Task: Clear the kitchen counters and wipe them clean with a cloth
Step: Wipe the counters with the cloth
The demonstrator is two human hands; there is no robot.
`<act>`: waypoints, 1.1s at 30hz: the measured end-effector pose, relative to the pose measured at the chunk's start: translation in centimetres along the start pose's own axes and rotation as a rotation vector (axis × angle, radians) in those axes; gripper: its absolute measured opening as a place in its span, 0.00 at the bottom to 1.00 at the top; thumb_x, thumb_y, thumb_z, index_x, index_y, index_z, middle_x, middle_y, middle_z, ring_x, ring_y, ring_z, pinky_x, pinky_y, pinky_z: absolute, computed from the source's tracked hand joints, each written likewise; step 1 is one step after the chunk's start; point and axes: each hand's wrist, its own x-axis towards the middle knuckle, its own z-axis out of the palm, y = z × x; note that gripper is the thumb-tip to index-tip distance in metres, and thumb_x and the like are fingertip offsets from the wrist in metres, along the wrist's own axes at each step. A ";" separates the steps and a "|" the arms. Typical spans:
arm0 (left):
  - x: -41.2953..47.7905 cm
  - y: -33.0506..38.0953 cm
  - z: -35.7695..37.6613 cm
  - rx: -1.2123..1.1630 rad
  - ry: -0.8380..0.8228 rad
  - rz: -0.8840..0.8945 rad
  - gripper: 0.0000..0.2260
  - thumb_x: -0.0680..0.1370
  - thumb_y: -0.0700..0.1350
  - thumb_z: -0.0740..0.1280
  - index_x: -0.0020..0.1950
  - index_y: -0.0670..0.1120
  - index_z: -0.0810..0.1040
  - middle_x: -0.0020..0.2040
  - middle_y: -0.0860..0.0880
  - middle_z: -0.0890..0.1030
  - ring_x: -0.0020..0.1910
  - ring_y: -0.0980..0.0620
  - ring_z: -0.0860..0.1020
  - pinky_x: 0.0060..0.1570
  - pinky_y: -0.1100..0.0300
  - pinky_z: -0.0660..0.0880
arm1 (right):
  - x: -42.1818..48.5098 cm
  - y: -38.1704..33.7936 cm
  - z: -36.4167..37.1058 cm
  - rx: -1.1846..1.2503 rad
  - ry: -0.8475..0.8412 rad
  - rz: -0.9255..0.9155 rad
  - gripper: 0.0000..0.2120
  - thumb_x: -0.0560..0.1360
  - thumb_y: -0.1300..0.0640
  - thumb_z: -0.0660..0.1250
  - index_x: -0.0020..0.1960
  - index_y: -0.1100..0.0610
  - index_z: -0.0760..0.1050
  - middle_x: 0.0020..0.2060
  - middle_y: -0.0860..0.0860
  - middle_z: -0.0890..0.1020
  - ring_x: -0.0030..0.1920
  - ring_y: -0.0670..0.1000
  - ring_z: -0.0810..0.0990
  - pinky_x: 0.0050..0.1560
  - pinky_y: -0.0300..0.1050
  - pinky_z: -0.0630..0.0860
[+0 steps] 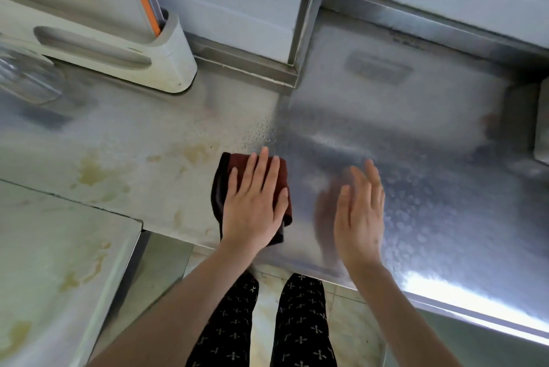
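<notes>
Left hand (254,206) flat, fingers straight, pressing folded cloth (221,188) onto counter (386,135) near front edge, 6 o'clock of frame; flat palm spreads pressure for wiping; right hand (359,218) released, fingers straight, blurred, at cloth's 3 o'clock, contact with steel unclear; yellow stains (95,173) at cloth's 9 o'clock, unwiped.

Folded dark maroon cloth (221,185), lying flat on the steel counter (148,135) near its front edge, pressed under the flat left hand (254,206). Yellowish stains (92,173) to its left, water droplets (261,135) just beyond.
</notes>
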 end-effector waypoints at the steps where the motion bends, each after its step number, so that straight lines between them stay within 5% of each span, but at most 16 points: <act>1: 1.2 -1.2 -0.2 0.018 0.009 -0.025 0.25 0.79 0.55 0.49 0.73 0.46 0.60 0.74 0.45 0.62 0.73 0.46 0.61 0.69 0.46 0.58 | 0.5 -0.1 0.4 -0.032 -0.031 -0.066 0.23 0.80 0.50 0.47 0.68 0.60 0.66 0.73 0.56 0.62 0.73 0.54 0.57 0.71 0.52 0.59; 6: 4.6 -3.0 -1.1 0.047 0.090 -0.271 0.25 0.79 0.55 0.47 0.74 0.46 0.56 0.75 0.44 0.58 0.74 0.44 0.57 0.69 0.41 0.55 | 4.9 0.6 2.1 -0.308 -0.142 -0.121 0.26 0.80 0.49 0.43 0.73 0.60 0.60 0.76 0.55 0.57 0.76 0.54 0.52 0.74 0.49 0.47; 11: 0.2 1.2 0.3 0.098 -0.011 0.149 0.25 0.79 0.56 0.49 0.74 0.48 0.57 0.75 0.47 0.59 0.73 0.47 0.59 0.69 0.44 0.56 | 6.1 1.8 2.9 -0.445 -0.231 -0.106 0.26 0.80 0.49 0.41 0.77 0.56 0.47 0.77 0.52 0.47 0.75 0.49 0.40 0.74 0.48 0.39; 14: 3.8 -0.8 -0.4 0.095 -0.005 0.244 0.25 0.78 0.57 0.50 0.74 0.51 0.58 0.75 0.50 0.60 0.73 0.49 0.60 0.69 0.46 0.56 | 6.1 1.9 3.0 -0.491 -0.249 -0.111 0.28 0.79 0.46 0.37 0.76 0.55 0.41 0.75 0.50 0.41 0.74 0.48 0.36 0.74 0.49 0.38; 21: 10.2 0.3 -0.9 0.038 0.153 -0.218 0.23 0.78 0.55 0.52 0.72 0.50 0.62 0.69 0.41 0.66 0.69 0.41 0.63 0.67 0.40 0.58 | 6.2 2.0 3.0 -0.538 -0.258 -0.131 0.26 0.79 0.42 0.37 0.75 0.49 0.40 0.76 0.52 0.45 0.76 0.53 0.42 0.74 0.53 0.42; 27: 7.3 -1.0 -0.8 0.070 0.059 0.320 0.22 0.78 0.55 0.54 0.72 0.53 0.63 0.70 0.48 0.69 0.70 0.46 0.65 0.67 0.44 0.60 | 6.2 1.8 2.8 -0.517 -0.252 -0.133 0.25 0.79 0.42 0.39 0.75 0.46 0.42 0.77 0.53 0.49 0.76 0.54 0.45 0.74 0.56 0.46; 33: 10.5 -0.8 -1.0 0.058 0.154 -0.001 0.22 0.78 0.54 0.54 0.72 0.51 0.64 0.69 0.45 0.69 0.70 0.43 0.65 0.67 0.42 0.59 | 6.2 1.8 2.6 -0.533 -0.271 -0.156 0.26 0.78 0.39 0.38 0.75 0.42 0.41 0.77 0.53 0.45 0.75 0.52 0.38 0.73 0.54 0.41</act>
